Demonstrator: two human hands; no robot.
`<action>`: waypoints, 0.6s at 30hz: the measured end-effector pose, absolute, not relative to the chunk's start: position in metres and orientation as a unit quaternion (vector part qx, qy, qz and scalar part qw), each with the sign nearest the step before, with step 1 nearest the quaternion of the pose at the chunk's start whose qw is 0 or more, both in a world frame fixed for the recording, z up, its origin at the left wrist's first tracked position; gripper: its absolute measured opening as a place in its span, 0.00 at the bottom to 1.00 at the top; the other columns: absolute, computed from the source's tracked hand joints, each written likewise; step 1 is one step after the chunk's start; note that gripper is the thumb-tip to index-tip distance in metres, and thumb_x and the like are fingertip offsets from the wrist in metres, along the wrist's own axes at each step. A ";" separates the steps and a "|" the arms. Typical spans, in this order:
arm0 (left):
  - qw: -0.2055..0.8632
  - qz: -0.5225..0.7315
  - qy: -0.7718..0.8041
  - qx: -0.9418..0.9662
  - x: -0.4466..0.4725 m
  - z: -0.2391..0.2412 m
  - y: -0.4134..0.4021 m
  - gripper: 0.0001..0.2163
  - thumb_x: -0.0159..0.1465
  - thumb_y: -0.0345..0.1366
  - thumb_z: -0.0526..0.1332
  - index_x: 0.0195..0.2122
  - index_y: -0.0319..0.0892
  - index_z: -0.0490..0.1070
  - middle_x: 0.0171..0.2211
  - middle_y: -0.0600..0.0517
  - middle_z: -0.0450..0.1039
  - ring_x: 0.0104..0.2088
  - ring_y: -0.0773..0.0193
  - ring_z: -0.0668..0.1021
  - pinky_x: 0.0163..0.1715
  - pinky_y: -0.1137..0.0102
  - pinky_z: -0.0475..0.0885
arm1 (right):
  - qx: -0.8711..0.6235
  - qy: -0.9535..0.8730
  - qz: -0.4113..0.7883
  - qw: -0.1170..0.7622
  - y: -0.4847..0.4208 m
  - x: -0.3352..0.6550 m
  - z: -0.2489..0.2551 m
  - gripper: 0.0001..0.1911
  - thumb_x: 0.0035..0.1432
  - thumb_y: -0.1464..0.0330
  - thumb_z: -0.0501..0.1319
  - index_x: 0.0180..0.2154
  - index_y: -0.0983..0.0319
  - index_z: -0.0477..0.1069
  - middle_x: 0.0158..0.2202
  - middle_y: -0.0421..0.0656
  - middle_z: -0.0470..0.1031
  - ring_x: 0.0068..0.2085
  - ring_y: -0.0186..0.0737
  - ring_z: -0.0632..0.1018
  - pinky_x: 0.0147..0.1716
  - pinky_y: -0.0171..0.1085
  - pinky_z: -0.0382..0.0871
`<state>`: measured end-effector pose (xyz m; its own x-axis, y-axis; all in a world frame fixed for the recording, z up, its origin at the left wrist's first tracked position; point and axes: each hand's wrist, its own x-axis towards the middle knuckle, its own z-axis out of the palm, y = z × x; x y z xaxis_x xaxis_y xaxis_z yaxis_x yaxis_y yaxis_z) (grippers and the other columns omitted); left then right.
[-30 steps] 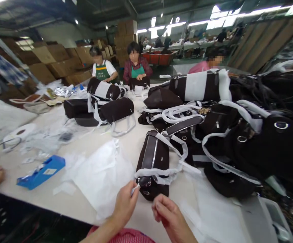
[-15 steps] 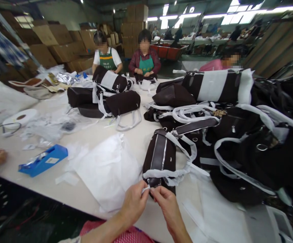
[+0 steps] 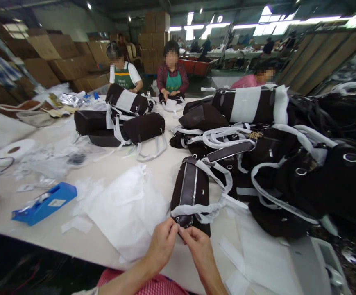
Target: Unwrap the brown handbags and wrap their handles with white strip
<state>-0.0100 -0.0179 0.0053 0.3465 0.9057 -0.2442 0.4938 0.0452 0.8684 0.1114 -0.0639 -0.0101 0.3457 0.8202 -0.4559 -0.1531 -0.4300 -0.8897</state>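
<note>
Two bare hands, the left hand (image 3: 162, 242) and the right hand (image 3: 200, 245), come together at the near end of a dark bag (image 3: 188, 186) lying on a pale table (image 3: 51, 241). Both are pinched closed; anything held is too small to tell. White sheeting (image 3: 121, 209) lies left of the bag.

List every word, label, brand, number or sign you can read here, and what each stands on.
None reads clearly.
Left co-worker's green apron: lettering, too blurred to read.
Middle co-worker's green apron: marks, too blurred to read.
White label on the blue tape dispenser: too small to read.
</note>
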 end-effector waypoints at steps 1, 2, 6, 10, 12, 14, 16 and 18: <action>0.494 0.213 0.530 0.655 -0.009 0.005 -0.017 0.13 0.65 0.42 0.48 0.25 0.43 0.60 0.24 0.55 0.64 0.29 0.64 0.69 0.31 0.71 0.61 | -0.664 -0.236 0.533 0.468 -0.067 0.113 -0.008 0.24 0.42 0.49 0.66 0.17 0.61 0.66 0.16 0.35 0.59 0.22 0.32 0.59 0.23 0.35 0.53; 0.498 0.214 0.528 0.654 -0.007 0.004 -0.017 0.13 0.64 0.42 0.48 0.25 0.43 0.60 0.24 0.55 0.63 0.29 0.64 0.68 0.31 0.71 0.61 | -0.655 -0.219 0.556 0.463 -0.070 0.116 -0.006 0.22 0.42 0.50 0.66 0.18 0.62 0.67 0.16 0.34 0.59 0.22 0.31 0.58 0.23 0.34 0.51; 0.504 0.202 0.527 0.654 -0.005 0.004 -0.015 0.12 0.63 0.42 0.49 0.25 0.43 0.60 0.24 0.56 0.61 0.28 0.65 0.67 0.30 0.71 0.60 | -0.624 -0.150 0.616 0.456 -0.082 0.118 -0.008 0.17 0.41 0.56 0.67 0.22 0.63 0.70 0.16 0.33 0.58 0.20 0.28 0.56 0.20 0.32 0.46; 0.492 0.172 0.532 0.668 -0.005 0.007 -0.016 0.10 0.62 0.38 0.49 0.24 0.43 0.60 0.23 0.56 0.62 0.28 0.65 0.68 0.30 0.71 0.61 | -0.637 -0.117 0.580 0.493 -0.083 0.105 -0.025 0.15 0.36 0.60 0.69 0.24 0.64 0.72 0.17 0.34 0.64 0.20 0.29 0.58 0.20 0.32 0.46; 0.471 0.161 0.530 0.686 -0.006 0.010 -0.018 0.10 0.63 0.36 0.48 0.24 0.43 0.60 0.23 0.55 0.64 0.28 0.64 0.70 0.29 0.72 0.61 | -0.638 -0.101 0.565 0.513 -0.079 0.092 -0.033 0.16 0.35 0.60 0.69 0.26 0.63 0.72 0.17 0.34 0.64 0.20 0.29 0.59 0.20 0.32 0.48; 0.428 0.146 0.533 0.715 -0.008 0.012 -0.021 0.10 0.64 0.34 0.48 0.25 0.43 0.61 0.24 0.54 0.66 0.27 0.64 0.71 0.28 0.71 0.60 | -0.627 -0.082 0.570 0.525 -0.076 0.078 -0.040 0.17 0.37 0.58 0.69 0.27 0.62 0.70 0.16 0.31 0.60 0.19 0.29 0.58 0.19 0.32 0.49; 0.355 0.130 0.530 0.759 -0.010 0.013 -0.024 0.11 0.66 0.32 0.47 0.28 0.42 0.63 0.24 0.53 0.69 0.26 0.63 0.73 0.28 0.70 0.60 | -0.604 -0.065 0.592 0.530 -0.073 0.064 -0.046 0.19 0.41 0.54 0.67 0.29 0.61 0.69 0.16 0.31 0.59 0.19 0.30 0.60 0.19 0.32 0.52; 0.265 0.118 0.508 0.811 -0.014 0.011 -0.027 0.10 0.66 0.30 0.47 0.30 0.43 0.65 0.25 0.53 0.71 0.26 0.62 0.74 0.27 0.70 0.60 | -0.572 -0.062 0.618 0.535 -0.071 0.053 -0.050 0.22 0.45 0.49 0.64 0.31 0.60 0.68 0.19 0.35 0.64 0.21 0.34 0.65 0.20 0.34 0.59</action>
<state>-0.0138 -0.0267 0.0108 0.4559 0.8865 -0.0792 0.7617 -0.3426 0.5500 0.0526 -0.0709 -0.0504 0.2278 0.7327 -0.6413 -0.5902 -0.4199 -0.6895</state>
